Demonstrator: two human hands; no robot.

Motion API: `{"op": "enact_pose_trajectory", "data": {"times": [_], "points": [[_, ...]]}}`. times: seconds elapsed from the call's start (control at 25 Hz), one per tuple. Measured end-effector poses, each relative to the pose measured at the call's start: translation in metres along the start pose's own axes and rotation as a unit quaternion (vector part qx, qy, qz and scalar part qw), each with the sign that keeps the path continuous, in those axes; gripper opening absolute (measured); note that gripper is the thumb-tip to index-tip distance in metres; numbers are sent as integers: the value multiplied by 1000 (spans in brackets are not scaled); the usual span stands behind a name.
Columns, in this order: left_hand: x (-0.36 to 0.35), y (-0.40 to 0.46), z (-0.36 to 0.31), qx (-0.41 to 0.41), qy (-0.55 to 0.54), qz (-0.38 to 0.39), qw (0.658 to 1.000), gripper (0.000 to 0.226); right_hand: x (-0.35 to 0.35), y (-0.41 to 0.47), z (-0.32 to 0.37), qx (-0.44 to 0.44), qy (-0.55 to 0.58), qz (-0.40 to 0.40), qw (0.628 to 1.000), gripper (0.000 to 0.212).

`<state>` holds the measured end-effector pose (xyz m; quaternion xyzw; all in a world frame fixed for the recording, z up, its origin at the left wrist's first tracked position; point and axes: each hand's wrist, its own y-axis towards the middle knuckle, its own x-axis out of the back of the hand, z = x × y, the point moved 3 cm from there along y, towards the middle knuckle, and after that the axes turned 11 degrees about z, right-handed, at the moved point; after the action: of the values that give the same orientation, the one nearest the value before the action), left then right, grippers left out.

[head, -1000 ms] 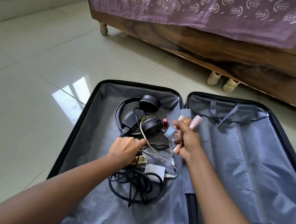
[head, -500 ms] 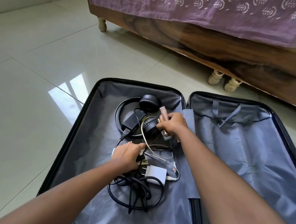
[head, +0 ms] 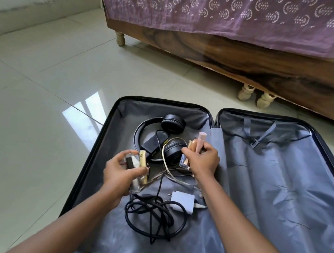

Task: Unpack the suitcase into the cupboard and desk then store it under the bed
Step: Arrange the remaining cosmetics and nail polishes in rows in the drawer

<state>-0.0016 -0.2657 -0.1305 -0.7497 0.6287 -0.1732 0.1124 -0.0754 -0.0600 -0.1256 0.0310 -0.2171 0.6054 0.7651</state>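
A black suitcase (head: 107,130) lies open flat on the floor, both halves lined in grey. In its left half lie black headphones (head: 173,124), a black adapter (head: 153,143), a white charger plug (head: 183,202), a coiled black cable (head: 152,217) and a pale cable (head: 171,175). My left hand (head: 120,174) is lifted over the left half and grips small items: a clear bottle with a dark cap and a gold tube (head: 143,162). My right hand (head: 203,160) grips a bunch of small cosmetic tubes, a pink one (head: 201,140) sticking up.
A wooden bed (head: 244,62) with a purple patterned cover (head: 227,16) stands just beyond the suitcase, on short pale legs (head: 245,93) with a low gap beneath. Glossy pale floor tiles (head: 36,108) spread to the left. The suitcase's right half (head: 286,182) holds only straps.
My left hand has risen from the cables, now holding a small bottle and gold tube. My right hand has drawn back from the headphones with its tubes.
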Motion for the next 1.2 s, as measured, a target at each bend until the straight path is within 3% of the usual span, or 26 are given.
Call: {"op": "enact_pose_trajectory", "data": {"times": [0.08,0.16,0.32,0.44,0.56,0.72,0.84,0.96,1.08,1.2], "points": [[11,-12,-19,-2,-121,16,993,42,2,-5,20,13,45,-2,999,19],[19,-22,-53,-15,-154,41,987,42,4,-10,55,4,119,11,993,22],[36,-39,-128,-24,-194,47,980,49,29,-33,151,4,393,82,916,39],[34,-74,-185,-16,-234,78,969,68,81,-76,229,31,464,127,876,45],[33,-139,-272,-5,-261,128,957,86,153,-142,317,33,473,140,869,32],[52,-290,-424,26,-214,210,954,72,267,-264,443,17,449,104,887,34],[79,-434,-535,18,-194,266,944,88,354,-389,533,47,475,87,875,43],[87,-538,-570,1,-200,304,931,90,413,-491,565,93,443,62,890,42],[72,-620,-561,-1,-208,351,913,83,452,-600,553,90,489,-25,867,33],[47,-694,-554,-13,-211,468,858,76,480,-717,533,104,496,-140,851,26]]}}
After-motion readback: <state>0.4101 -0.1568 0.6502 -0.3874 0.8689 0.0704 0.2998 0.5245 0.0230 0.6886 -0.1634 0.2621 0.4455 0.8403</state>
